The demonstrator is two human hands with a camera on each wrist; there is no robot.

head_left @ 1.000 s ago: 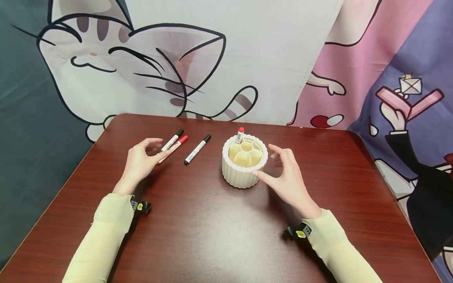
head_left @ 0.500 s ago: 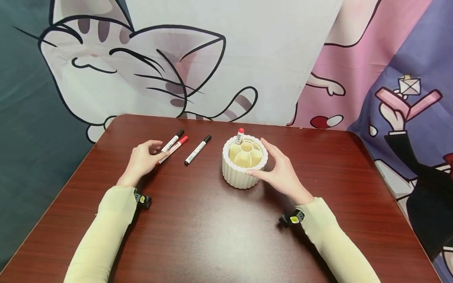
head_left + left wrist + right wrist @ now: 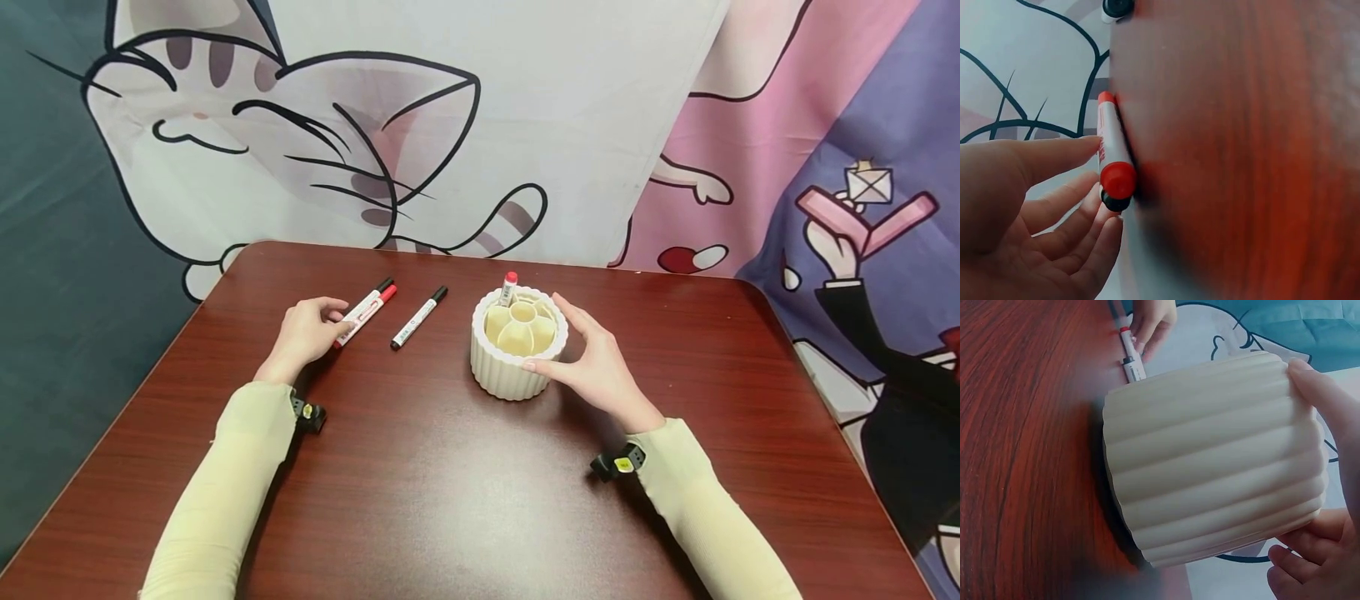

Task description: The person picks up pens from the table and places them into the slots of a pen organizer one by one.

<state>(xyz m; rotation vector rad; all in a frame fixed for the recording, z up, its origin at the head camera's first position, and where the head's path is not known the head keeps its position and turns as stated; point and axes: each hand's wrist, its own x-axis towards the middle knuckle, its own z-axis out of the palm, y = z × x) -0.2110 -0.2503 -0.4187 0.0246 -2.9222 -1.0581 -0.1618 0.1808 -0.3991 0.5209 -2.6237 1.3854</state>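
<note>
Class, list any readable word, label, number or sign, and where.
None readable:
White red-capped marker at the left hand: print blurred.
White black-capped marker lying apart: print too small.
Red-topped white marker in round cream fluted holder: print too small.
Yellow labels on black wrist cameras: too small.

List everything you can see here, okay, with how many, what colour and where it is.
Table: one, reddish-brown, under everything handled
Pen holder: one, cream, upright on the table, centre-right
Red-capped marker: one, white and red, standing in the holder's far-left compartment
Red-ended marker: one, white and red, at the left hand
Black-ended marker: one, white and black, alongside the red-ended one
Loose marker: one, white and black, lying between that pair and the holder
Printed backdrop: sheets uncountable, teal, white, pink, purple, behind the table
Wrist cameras: two, black, at the cuffs
Sleeves: two, pale yellow, both forearms
Left hand: one, bare, pinching the marker pair
Right hand: one, bare, gripping the holder
</note>
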